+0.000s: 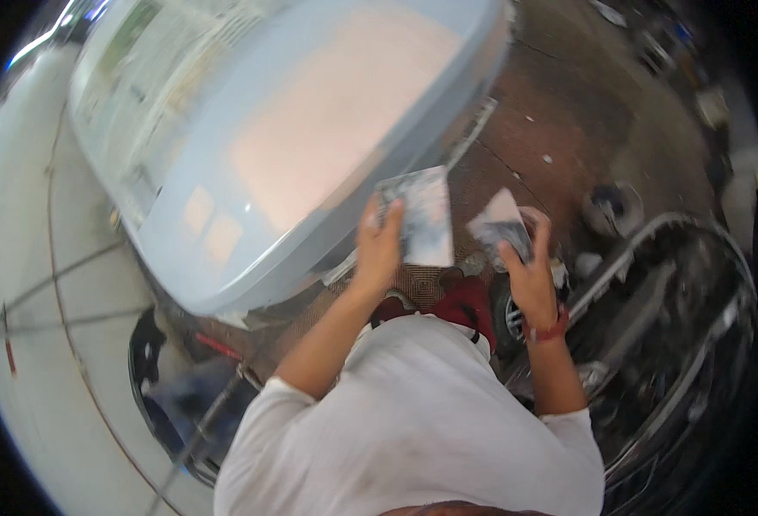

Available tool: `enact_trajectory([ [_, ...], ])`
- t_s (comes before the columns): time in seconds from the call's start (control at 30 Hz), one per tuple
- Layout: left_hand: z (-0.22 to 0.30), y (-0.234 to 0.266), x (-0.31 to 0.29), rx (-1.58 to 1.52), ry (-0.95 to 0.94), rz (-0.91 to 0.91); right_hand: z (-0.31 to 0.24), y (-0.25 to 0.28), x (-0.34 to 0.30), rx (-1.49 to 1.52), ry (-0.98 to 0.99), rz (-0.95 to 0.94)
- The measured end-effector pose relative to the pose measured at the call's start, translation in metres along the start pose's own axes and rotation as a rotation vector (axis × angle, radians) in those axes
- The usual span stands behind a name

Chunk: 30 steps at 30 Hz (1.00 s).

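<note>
My left hand (379, 245) is closed on the left edge of a flat, square-cornered board (426, 215), pale with grey smears and pinkish traces. A short gap to the right, my right hand (533, 275) grips a smaller flat piece (501, 219), pale pink at the top and dark grey lower down. It looks like a filler spreader, but blur hides its exact kind. Both things are held up in front of my body, apart from each other. Just beyond my left hand lies a light blue car body panel (181, 284) with a broad pink filler patch (336, 112) and two small pink patches.
Dark metal car parts (654, 318) stand close on my right. A whitish wall (26, 215) with a thin cord rises on the left. Near it are a dark curved part (142, 370) and a red-handled bar (218, 347). A round container (613, 209) sits on the stained floor.
</note>
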State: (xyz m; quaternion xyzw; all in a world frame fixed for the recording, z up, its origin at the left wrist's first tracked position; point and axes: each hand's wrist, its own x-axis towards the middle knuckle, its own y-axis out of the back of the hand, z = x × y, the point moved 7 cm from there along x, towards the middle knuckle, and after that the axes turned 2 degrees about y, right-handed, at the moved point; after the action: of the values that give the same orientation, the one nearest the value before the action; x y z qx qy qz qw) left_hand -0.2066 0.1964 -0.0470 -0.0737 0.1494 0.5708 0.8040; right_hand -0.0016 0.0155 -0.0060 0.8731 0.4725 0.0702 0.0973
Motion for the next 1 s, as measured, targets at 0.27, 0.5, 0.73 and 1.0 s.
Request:
enact_trajectory([
  [0.27, 0.052, -0.157, 0.026, -0.505, 0.118, -0.266, 0.032, 0.047, 0.032, -0.747, -0.010, -0.338],
  [0.5, 0.105, -0.226, 0.037, -0.146, -0.128, -0.259, -0.011, 0.137, 0.088, -0.166, 0.055, 0.029],
  [0.73, 0.125, -0.244, 0.093, 0.113, -0.417, 0.031, 0.029, 0.164, 0.104, 0.513, -0.350, 0.036],
  [1.0, 0.116, -0.351, 0.139, -0.213, 0.011, -0.906, 0.015, 0.279, 0.203, 0.620, -0.116, 0.266],
])
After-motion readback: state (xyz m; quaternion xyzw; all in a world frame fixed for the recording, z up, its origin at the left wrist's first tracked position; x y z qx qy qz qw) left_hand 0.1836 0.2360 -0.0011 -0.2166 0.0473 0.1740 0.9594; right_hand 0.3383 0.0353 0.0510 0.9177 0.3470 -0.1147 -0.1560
